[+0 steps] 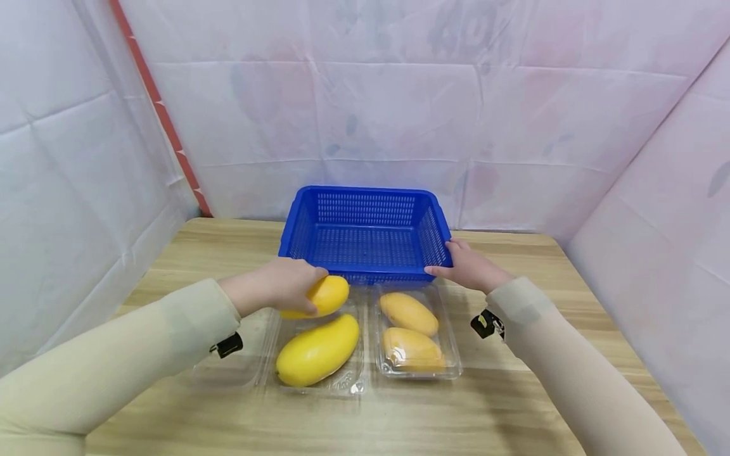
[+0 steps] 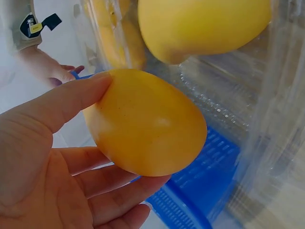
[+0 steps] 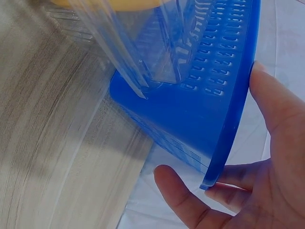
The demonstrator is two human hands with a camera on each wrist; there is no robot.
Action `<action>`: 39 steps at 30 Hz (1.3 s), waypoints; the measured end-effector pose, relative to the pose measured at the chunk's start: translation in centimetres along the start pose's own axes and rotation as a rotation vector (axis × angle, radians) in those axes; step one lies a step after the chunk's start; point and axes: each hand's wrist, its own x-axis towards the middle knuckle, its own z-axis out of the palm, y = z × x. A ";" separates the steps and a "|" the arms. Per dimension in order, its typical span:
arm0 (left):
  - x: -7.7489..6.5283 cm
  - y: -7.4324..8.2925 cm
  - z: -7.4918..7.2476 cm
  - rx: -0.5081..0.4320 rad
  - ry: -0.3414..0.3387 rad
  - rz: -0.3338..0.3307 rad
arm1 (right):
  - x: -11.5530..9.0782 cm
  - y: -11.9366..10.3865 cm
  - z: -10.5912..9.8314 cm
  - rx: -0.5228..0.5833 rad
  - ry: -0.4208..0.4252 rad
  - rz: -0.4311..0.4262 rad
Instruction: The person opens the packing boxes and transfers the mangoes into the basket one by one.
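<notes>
My left hand grips a yellow mango, thumb on one side and fingers on the other, over the back of an open clear plastic box. A larger yellow mango lies in the front of that box. At the blue plastic basket, my right hand holds the front right corner by the rim. The right wrist view shows the thumb against the rim and fingers around its edge. Nothing lies inside the basket.
Right of the open box stands a second clear plastic box with two mangoes in it. A clear lid lies flat at the left on the wooden table. White cloth walls enclose the back and sides.
</notes>
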 end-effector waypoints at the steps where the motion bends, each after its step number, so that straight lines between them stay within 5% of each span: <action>1: 0.0 0.0 -0.1 0.006 0.004 0.005 | 0.0 0.0 0.0 0.004 0.000 0.001; 39: -0.4 -0.8 -3.5 -0.023 -0.012 0.085 | 0.0 0.0 -0.3 0.013 -0.015 -0.002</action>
